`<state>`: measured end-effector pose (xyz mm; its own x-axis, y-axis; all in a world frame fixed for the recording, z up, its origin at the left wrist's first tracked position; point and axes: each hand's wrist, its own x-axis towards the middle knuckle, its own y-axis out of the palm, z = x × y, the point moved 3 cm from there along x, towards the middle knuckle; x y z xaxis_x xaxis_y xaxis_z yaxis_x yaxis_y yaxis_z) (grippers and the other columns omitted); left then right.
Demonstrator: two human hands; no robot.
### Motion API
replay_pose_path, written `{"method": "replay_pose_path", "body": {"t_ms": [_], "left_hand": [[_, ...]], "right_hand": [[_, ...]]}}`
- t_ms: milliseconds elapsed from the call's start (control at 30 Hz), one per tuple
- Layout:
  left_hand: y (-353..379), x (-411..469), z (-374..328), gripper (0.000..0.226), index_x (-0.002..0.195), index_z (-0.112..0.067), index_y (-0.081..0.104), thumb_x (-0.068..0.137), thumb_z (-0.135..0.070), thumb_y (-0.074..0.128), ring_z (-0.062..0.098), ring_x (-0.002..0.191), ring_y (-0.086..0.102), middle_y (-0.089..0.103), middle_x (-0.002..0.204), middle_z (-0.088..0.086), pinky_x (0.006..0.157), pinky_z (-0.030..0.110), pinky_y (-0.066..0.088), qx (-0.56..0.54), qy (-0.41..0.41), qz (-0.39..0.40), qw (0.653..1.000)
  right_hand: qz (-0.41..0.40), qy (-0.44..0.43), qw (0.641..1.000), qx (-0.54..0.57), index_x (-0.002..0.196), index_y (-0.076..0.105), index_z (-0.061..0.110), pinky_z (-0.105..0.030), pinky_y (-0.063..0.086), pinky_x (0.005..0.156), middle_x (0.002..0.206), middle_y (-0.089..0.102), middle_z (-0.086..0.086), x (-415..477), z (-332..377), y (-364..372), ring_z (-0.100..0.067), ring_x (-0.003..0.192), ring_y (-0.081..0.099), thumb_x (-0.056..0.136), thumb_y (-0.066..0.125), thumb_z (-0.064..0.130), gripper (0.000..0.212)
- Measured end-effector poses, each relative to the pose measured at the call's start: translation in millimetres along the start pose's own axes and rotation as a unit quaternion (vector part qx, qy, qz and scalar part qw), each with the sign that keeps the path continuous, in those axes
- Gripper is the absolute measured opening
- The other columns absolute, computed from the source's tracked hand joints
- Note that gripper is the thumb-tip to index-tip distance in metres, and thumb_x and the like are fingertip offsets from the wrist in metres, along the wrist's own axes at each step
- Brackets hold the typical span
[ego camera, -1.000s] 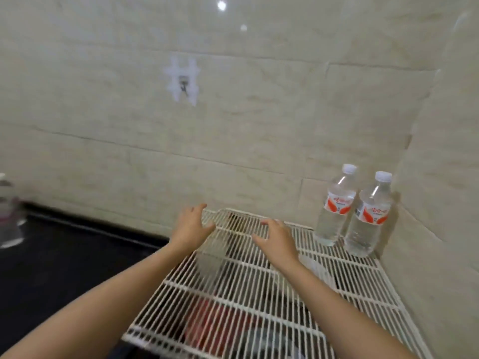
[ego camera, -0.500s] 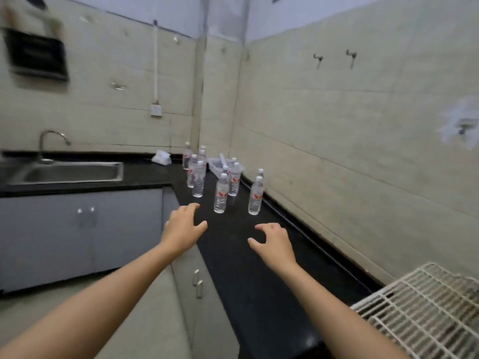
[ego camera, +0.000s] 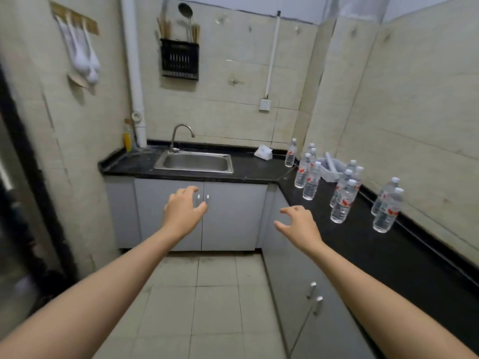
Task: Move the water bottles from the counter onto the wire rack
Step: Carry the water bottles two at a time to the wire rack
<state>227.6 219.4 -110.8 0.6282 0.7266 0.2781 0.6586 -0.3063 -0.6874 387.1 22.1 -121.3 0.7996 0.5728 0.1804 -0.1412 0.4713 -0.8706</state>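
Several clear water bottles with red labels stand on the black counter [ego camera: 404, 257] at the right. The nearest ones are a bottle [ego camera: 388, 211] by the wall and another bottle [ego camera: 343, 203] closer to the counter's edge. More bottles [ego camera: 309, 180] stand farther back near the corner. My left hand [ego camera: 182, 209] hangs in the air in front of the grey cabinet, fingers loosely curled, holding nothing. My right hand [ego camera: 298, 224] hovers at the counter's front edge, left of the bottles, empty with fingers spread. The wire rack is out of view.
A steel sink [ego camera: 194, 161] with a tap sits in the counter at the back. A white basket [ego camera: 330, 169] stands among the bottles. A white packet [ego camera: 263, 152] lies near the corner. Grey cabinet doors [ego camera: 233, 216] run below, tiled floor [ego camera: 207, 307] underneath.
My view has swung left from the wire rack with two bottles on it to the counter and the sink. Both hands stay empty and outstretched.
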Motion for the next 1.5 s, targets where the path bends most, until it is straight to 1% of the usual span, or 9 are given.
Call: {"method": "replay_pose_path", "body": {"t_ms": [200,367,667,767,967,1067,1167,1333,1500], "left_hand": [[18,55,33,0.044,0.131,-0.009,0.044,0.089,-0.022,0.050,0.032,0.126,0.040,0.047,0.136,0.015,0.105,0.043,0.035,0.008,-0.016,0.006,1.000],[48,140,29,0.045,0.131,-0.009,0.045,0.088,-0.021,0.052,0.032,0.127,0.039,0.047,0.136,0.015,0.105,0.043,0.034,0.003,-0.001,0.002,1.000],[97,287,7,0.043,0.129,-0.009,0.046,0.088,-0.020,0.052,0.029,0.126,0.042,0.050,0.132,0.013,0.104,0.044,0.037,-0.025,0.033,0.000,0.999],[123,327,15,0.043,0.129,-0.009,0.047,0.088,-0.020,0.053,0.029,0.125,0.043,0.051,0.132,0.013,0.104,0.045,0.037,-0.038,0.026,0.010,0.999],[178,415,31,0.044,0.130,-0.009,0.046,0.088,-0.020,0.054,0.029,0.125,0.044,0.051,0.133,0.014,0.101,0.043,0.039,-0.068,0.045,0.051,0.995],[202,475,38,0.045,0.129,-0.007,0.047,0.086,-0.017,0.055,0.034,0.122,0.045,0.051,0.131,0.019,0.100,0.043,0.038,-0.085,0.059,0.065,0.993],[224,538,36,0.043,0.127,-0.008,0.050,0.085,-0.018,0.056,0.034,0.123,0.044,0.052,0.132,0.018,0.100,0.043,0.037,-0.098,0.082,0.080,0.989],[256,629,21,0.044,0.128,-0.009,0.048,0.086,-0.019,0.056,0.032,0.124,0.043,0.051,0.133,0.016,0.101,0.043,0.037,-0.128,0.121,0.131,0.976],[304,679,9,0.045,0.130,-0.011,0.047,0.087,-0.022,0.055,0.032,0.124,0.042,0.050,0.133,0.015,0.100,0.043,0.038,-0.136,0.132,0.193,0.963]], "right_hand": [[0.002,-0.035,0.999,-0.003,0.128,0.052,0.014,-0.040,0.035,0.104,0.136,0.046,-0.009,63,20,39,-0.025,0.128,0.037,0.088,0.056,0.031,0.044],[-0.017,-0.053,0.998,-0.004,0.127,0.053,0.014,-0.038,0.033,0.105,0.137,0.045,-0.007,147,13,53,-0.024,0.130,0.036,0.088,0.056,0.031,0.043],[-0.040,-0.029,0.998,0.026,0.125,0.055,0.014,-0.036,0.035,0.102,0.133,0.048,-0.007,305,-1,62,-0.024,0.126,0.038,0.087,0.057,0.030,0.041],[-0.023,-0.023,0.999,0.012,0.125,0.055,0.013,-0.036,0.035,0.102,0.133,0.048,-0.007,339,-8,78,-0.024,0.125,0.039,0.088,0.056,0.030,0.041],[-0.024,0.014,1.000,-0.013,0.123,0.057,0.014,-0.036,0.036,0.102,0.131,0.050,-0.006,415,-27,106,-0.024,0.123,0.040,0.087,0.056,0.030,0.039],[-0.047,0.040,0.998,-0.012,0.122,0.057,0.013,-0.038,0.037,0.103,0.130,0.051,-0.007,461,-31,112,-0.025,0.123,0.041,0.087,0.057,0.029,0.039],[-0.076,0.076,0.994,-0.013,0.119,0.058,0.013,-0.039,0.037,0.102,0.127,0.053,-0.008,507,-33,113,-0.025,0.123,0.042,0.086,0.058,0.030,0.037],[-0.110,0.145,0.983,-0.018,0.120,0.058,0.012,-0.032,0.037,0.099,0.126,0.053,-0.008,566,-31,104,-0.022,0.122,0.044,0.086,0.058,0.029,0.037],[-0.115,0.215,0.970,-0.025,0.122,0.056,0.014,-0.029,0.040,0.098,0.127,0.052,-0.005,595,-47,109,-0.019,0.118,0.048,0.086,0.059,0.032,0.039]]}}
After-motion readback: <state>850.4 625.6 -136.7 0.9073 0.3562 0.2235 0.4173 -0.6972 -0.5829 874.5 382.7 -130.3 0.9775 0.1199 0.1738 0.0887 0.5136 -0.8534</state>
